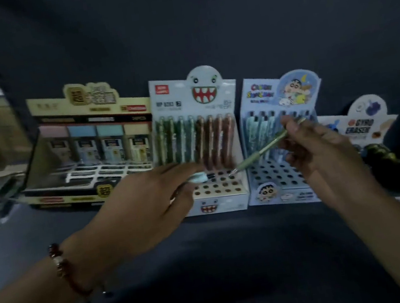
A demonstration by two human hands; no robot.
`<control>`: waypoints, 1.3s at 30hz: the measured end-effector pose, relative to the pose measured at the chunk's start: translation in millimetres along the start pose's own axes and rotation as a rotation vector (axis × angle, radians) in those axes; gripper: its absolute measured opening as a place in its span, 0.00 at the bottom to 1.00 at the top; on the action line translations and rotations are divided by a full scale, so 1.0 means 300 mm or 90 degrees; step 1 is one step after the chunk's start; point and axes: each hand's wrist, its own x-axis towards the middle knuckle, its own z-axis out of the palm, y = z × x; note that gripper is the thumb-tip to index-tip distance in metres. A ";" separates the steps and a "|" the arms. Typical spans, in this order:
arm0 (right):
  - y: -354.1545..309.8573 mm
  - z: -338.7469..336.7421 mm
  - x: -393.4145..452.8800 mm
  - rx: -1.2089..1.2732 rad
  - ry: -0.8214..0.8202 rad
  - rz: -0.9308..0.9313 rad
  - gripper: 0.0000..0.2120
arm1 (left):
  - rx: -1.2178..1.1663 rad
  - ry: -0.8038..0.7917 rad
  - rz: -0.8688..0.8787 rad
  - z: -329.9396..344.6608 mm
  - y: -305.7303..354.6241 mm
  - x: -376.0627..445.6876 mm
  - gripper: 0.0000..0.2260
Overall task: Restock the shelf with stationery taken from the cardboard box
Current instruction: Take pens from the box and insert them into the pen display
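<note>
Head view: my right hand (320, 145) angles a pale green pen (267, 148) tip-first toward the hole grid of the monster-face display box (199, 136) on the dark shelf (205, 239). My left hand (150, 206) waits just beside the tip, over the box's front edge.

The risk, as I judge it: the pen comes in at a slant, so its point could skid across the perforated tray or catch between two holes and tilt. A push there might tip the light card stand, or knock the row of pens standing just beyond the tip. The dim, blurred picture makes aiming harder.

The right grip is closed on the pen's upper barrel, fingers (289, 126) pinching it. The left grip is partly curled on something small and pale blue (198, 177); I cannot tell what it is. The cardboard box is out of view.
</note>
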 end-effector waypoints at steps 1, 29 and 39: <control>-0.011 0.033 0.002 -0.052 -0.012 -0.033 0.09 | 0.020 0.002 -0.008 -0.010 -0.040 -0.027 0.21; 0.186 0.407 0.084 -0.300 -0.036 -0.302 0.16 | -0.126 0.024 -0.068 -0.015 -0.214 -0.105 0.08; 0.240 0.422 0.101 -0.351 -0.077 -0.241 0.15 | -0.151 0.026 -0.071 -0.012 -0.211 -0.104 0.05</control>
